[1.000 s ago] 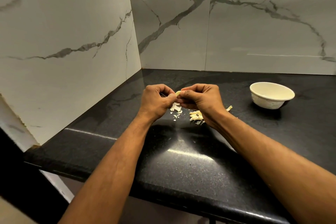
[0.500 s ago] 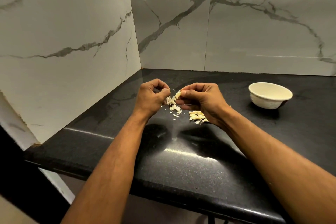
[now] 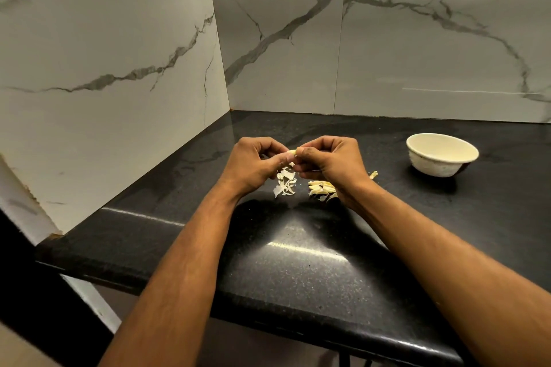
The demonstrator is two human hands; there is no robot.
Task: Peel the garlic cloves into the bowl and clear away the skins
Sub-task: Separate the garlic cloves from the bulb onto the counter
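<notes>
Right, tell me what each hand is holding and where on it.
Both hands pinch one small pale garlic clove: the right hand grips its right end, the left hand its left end. Only the middle shows between the fingertips.

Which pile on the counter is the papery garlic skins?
Start at the black counter and find the two hands. Below the left hand lies the skin pile. It is white, thin and curly, while the neighbouring pile under the right wrist is yellower and chunkier.

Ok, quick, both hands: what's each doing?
Left hand: pinching the garlic clove.
Right hand: pinching the same clove from the other end.
</notes>
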